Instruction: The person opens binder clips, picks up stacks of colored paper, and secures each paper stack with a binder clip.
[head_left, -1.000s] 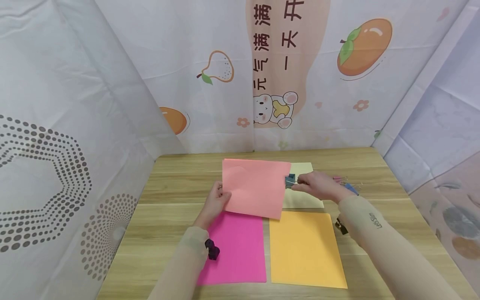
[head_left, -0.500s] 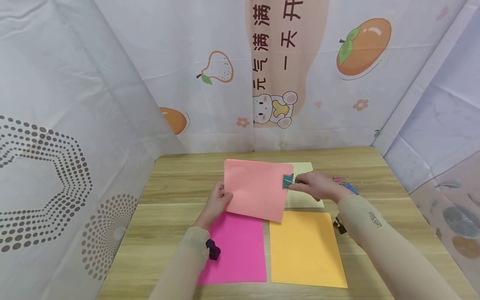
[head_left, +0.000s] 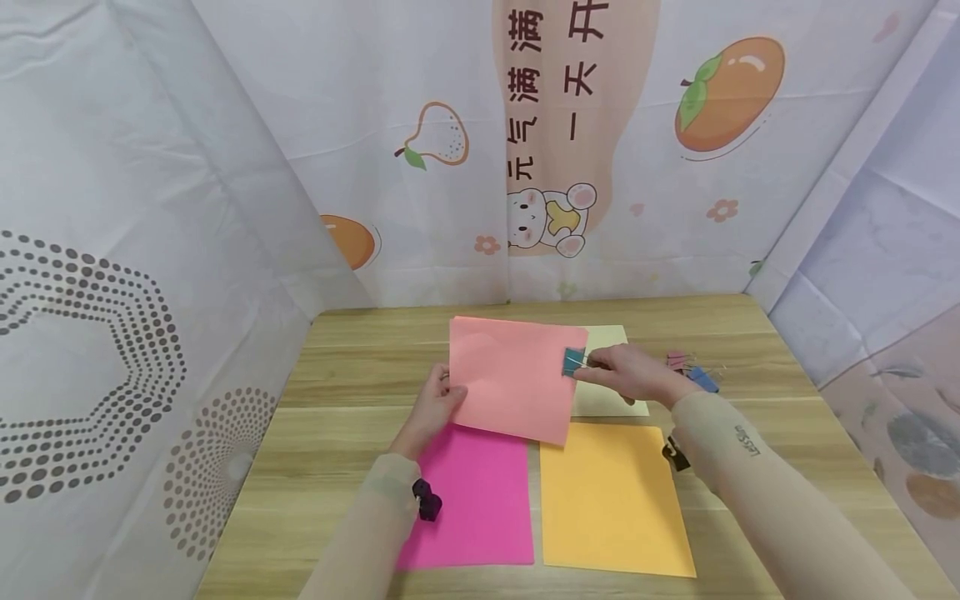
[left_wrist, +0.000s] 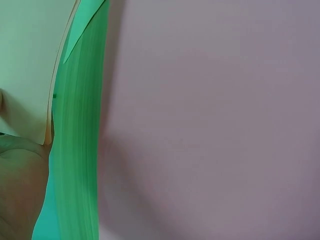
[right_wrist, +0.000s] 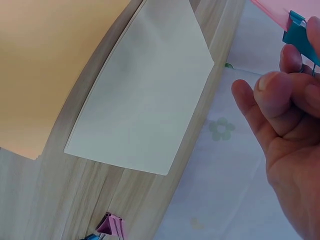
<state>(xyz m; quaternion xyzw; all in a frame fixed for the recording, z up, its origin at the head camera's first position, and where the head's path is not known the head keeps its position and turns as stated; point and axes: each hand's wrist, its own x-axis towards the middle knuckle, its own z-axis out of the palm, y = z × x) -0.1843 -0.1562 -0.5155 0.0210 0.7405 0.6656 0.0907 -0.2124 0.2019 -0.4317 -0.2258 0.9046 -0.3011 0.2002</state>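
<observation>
My left hand (head_left: 437,400) holds the left edge of a stack of salmon-pink paper (head_left: 513,375), thumb on the front face. The stack is lifted and tilted above the table. At its right edge sits a teal binder clip (head_left: 573,362), its body overlapping the paper. My right hand (head_left: 633,372) pinches the clip's wire handles. From the right wrist view, the teal clip (right_wrist: 297,40) shows at the pink corner, with thumb and index finger at its handles and the other fingers curled below. The left wrist view shows part of the left hand (left_wrist: 22,185) under the paper's edge.
Magenta paper (head_left: 476,508) lies at the front left of the wooden table (head_left: 360,350), orange paper (head_left: 615,500) at the front right. Pale yellow paper (head_left: 611,400) lies behind the orange. Pink (head_left: 677,359) and blue (head_left: 703,379) binder clips are at the right. Printed curtains (head_left: 450,275) surround the table.
The teal clip has moved left from the paper's right edge to farther over its face, and its body has turned flatter. The salmon-pink stack has shifted slightly right.
</observation>
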